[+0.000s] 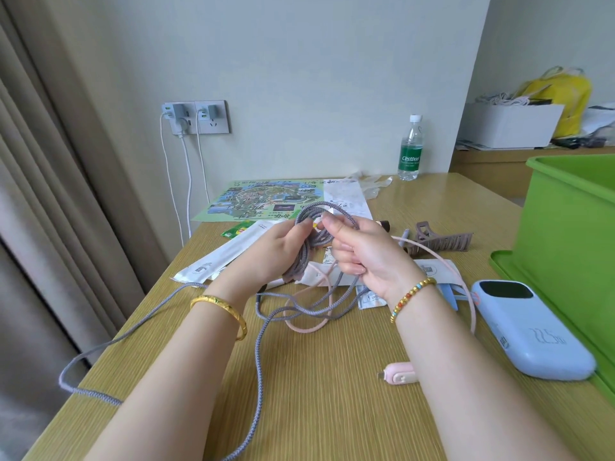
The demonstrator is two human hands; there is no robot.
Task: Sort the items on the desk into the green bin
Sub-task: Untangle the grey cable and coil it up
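Above the middle of the surface, the left hand (279, 251) grips a bundle of grey cable (309, 241) loops, standing roughly upright. The right hand (362, 251) pinches one strand at the loop's top. Loose cable trails down toward the near left edge. The green bin (565, 221) stands at the right edge, nearer the right hand; its inside cannot be seen. A power bank (529, 331) lies just beside it.

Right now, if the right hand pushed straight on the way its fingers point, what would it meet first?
The right hand points left toward the left hand, so it would probably first meet the grey cable coiled between them, then that hand. Depth is hard to judge.
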